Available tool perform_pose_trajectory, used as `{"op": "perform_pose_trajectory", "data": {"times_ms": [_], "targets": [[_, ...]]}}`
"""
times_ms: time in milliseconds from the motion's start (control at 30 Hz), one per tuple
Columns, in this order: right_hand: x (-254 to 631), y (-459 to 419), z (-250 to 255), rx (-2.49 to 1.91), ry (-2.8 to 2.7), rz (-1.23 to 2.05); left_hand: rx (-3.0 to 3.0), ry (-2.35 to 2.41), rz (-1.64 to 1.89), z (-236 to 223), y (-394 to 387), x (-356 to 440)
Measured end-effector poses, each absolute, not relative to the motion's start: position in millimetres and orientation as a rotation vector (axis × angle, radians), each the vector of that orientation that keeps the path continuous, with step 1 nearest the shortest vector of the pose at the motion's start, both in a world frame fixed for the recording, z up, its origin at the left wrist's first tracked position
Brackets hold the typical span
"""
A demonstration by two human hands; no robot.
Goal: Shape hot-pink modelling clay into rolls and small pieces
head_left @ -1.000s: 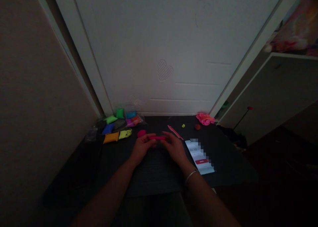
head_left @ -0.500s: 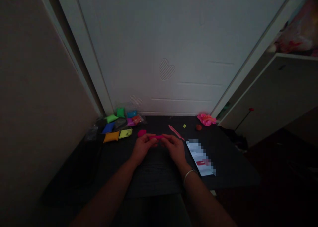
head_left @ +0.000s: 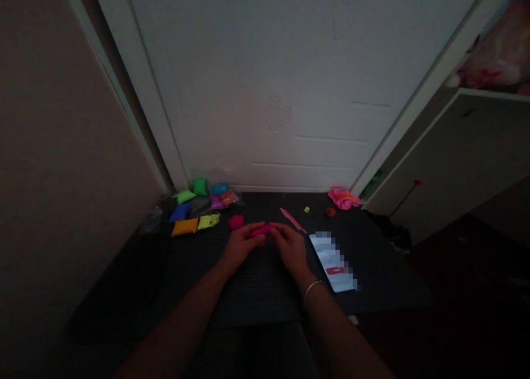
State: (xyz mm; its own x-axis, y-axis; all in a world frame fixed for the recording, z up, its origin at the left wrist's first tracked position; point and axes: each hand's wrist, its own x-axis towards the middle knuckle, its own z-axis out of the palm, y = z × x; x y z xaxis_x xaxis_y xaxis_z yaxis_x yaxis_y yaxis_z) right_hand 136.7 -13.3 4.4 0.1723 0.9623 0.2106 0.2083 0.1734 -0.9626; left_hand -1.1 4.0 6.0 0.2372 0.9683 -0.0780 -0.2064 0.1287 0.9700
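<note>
From afar, I see the left hand and right hand pinching a pink roll between them, over the dark table. A pink lump (rounder, untouched) lies just beyond the left.

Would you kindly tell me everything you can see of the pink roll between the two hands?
The pink roll is a short, deep-pink, elongated piece, probably modelling clay. It lies roughly crosswise, its right end slightly higher, pinched between the fingers of the left hand and right hand, which partly cover it. Whether it touches the dark tabletop and its fine surface detail cannot be told.
</note>
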Motion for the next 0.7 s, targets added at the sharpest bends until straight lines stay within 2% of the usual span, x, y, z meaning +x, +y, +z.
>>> {"op": "perform_pose_trajectory", "data": {"times_ms": [700], "targets": [[136.3, -15.2, 7.0, -1.333, -1.327, 0.774, 1.024, 0.921, 1.057, 9.2, 3.5, -2.3]]}}
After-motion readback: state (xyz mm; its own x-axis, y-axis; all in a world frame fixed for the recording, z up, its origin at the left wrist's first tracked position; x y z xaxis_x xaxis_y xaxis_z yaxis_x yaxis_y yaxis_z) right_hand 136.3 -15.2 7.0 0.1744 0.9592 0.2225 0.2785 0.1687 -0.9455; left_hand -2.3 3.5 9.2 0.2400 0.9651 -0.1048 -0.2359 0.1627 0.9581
